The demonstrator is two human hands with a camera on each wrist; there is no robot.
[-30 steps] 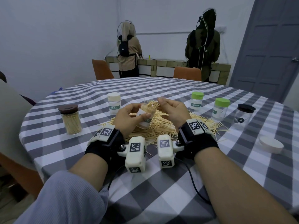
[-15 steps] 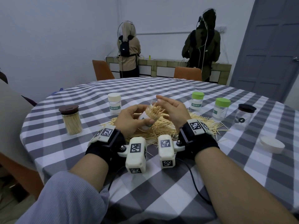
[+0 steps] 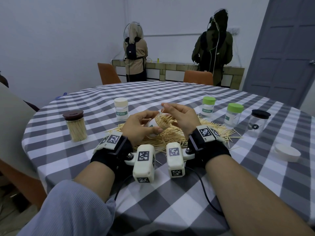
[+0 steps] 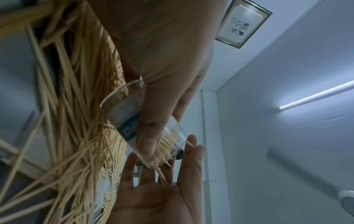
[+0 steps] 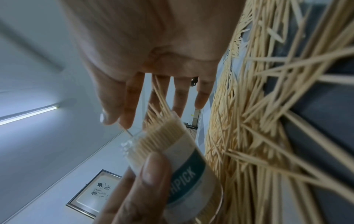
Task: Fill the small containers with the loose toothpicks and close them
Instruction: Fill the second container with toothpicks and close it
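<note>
The left hand (image 3: 139, 128) is now tilting the open container (image 3: 154, 126) toward the right hand (image 3: 181, 116), gripping it above the toothpick pile (image 3: 172, 135); the right grip, wide and empty, is levelling protruding toothpicks (image 3: 166, 120), so capping should follow

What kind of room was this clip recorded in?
Probably a dining or common room used for recording sessions. A round table under a checked tablecloth has orange chairs around it, two other people wearing cabled gear stand at a tiled counter, and a framed picture hangs on the wall.
</note>
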